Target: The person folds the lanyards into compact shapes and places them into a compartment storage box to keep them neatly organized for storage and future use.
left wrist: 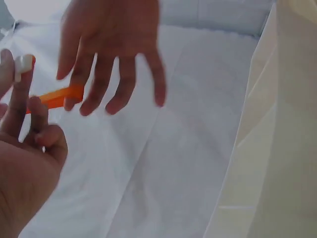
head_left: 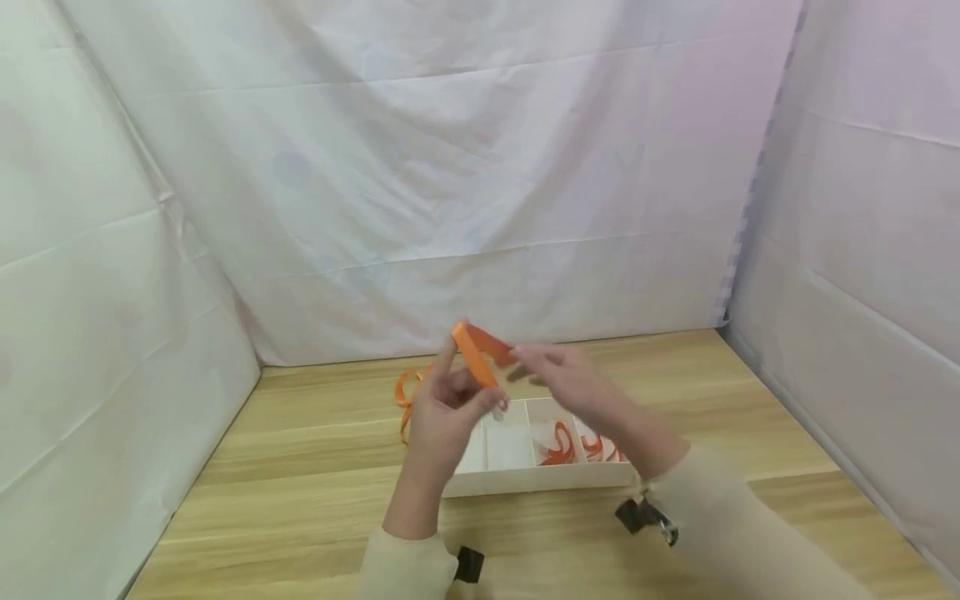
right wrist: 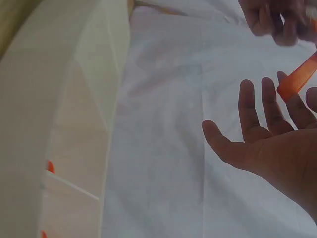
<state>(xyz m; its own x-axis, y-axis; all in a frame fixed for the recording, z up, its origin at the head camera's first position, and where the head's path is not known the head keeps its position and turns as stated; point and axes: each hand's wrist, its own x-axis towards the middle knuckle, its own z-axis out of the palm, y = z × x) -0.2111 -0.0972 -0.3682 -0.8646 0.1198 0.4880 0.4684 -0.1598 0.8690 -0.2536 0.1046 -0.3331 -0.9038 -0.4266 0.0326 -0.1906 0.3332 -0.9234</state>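
Observation:
An orange ribbon [head_left: 477, 357] is stretched in a loop between the two hands, above a white divided box. My left hand [head_left: 437, 427] pinches its near end with the thumb, and the band runs up over the raised index finger. A small white piece [left wrist: 23, 65] shows by the left thumb and fingertip; its kind is unclear. My right hand [head_left: 573, 382] has its fingers spread and fairly straight. In the right wrist view the ribbon [right wrist: 298, 78] passes round one finger of that hand, and the other fingers stay apart from it.
Below the hands stands the white box [head_left: 540, 478] with compartments, on a wood-grain table [head_left: 300, 483]. Orange ribbon loops [head_left: 558, 448] lie in its right-hand compartments. More orange ribbon [head_left: 402, 390] lies behind the left hand. White cloth [head_left: 450, 167] hangs behind and at both sides.

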